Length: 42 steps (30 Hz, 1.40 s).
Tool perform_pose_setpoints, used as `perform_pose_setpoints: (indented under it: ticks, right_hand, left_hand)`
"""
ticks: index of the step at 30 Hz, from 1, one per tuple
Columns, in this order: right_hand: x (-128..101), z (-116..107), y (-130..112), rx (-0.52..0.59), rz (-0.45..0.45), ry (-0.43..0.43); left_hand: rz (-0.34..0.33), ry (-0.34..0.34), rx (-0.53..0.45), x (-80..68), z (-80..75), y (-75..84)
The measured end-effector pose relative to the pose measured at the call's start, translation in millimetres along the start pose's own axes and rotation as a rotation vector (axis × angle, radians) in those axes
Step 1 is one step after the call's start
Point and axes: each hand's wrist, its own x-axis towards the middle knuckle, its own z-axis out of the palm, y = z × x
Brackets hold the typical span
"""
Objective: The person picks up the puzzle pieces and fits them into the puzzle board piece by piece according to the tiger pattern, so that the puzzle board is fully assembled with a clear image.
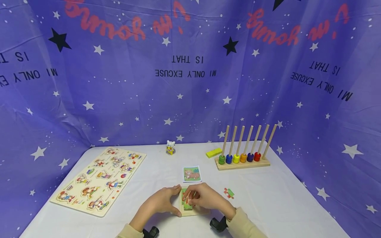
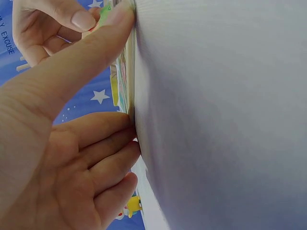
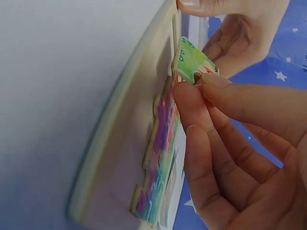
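Note:
A shallow wooden puzzle tray (image 1: 194, 213) lies on the table between both hands. My left hand (image 1: 162, 200) holds the tray along its left side, thumb at the near corner and fingertips at the far corner. Over the tray, my right hand (image 1: 205, 197) pinches a green puzzle piece (image 3: 194, 62) between thumb and fingers; the piece is tilted in the right wrist view. Other joined puzzle pieces (image 3: 160, 139), purple, pink and teal, sit in the tray, partly hidden by the right hand in the head view. A picture card (image 1: 192, 174) of an animal lies just beyond the tray.
Loose red and green pieces (image 1: 229, 193) lie right of the right hand. A wooden figure board (image 1: 101, 178) fills the left side. Toward the back stand a small figurine (image 1: 170, 147), a yellow block (image 1: 213, 152) and a peg rack with coloured beads (image 1: 242, 165).

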Motion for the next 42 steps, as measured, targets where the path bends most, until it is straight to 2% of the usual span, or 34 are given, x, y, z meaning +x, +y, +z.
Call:
perform_pose_setpoints:
  ticks: [16, 25, 32, 42]
  right_hand:
    - [1, 10, -1, -0.035, 0.027, 0.018]
    - [1, 9, -2, -0.168, 0.022, 0.015]
    - [1, 6, -2, -0.150, 0.021, 0.013]
    - [-1, 0, 1, -0.254, -0.005, -0.012]
  left_hand:
    - [0.000, 0.000, -0.007, -0.3, -0.8, 0.8]
    - [0.004, -0.002, -0.012, -1.5, -0.4, 1.2]
    - [0.007, -0.004, -0.008, -0.6, -0.3, 0.5]
    - [0.011, -0.006, 0.003, 0.6, -0.4, -0.9]
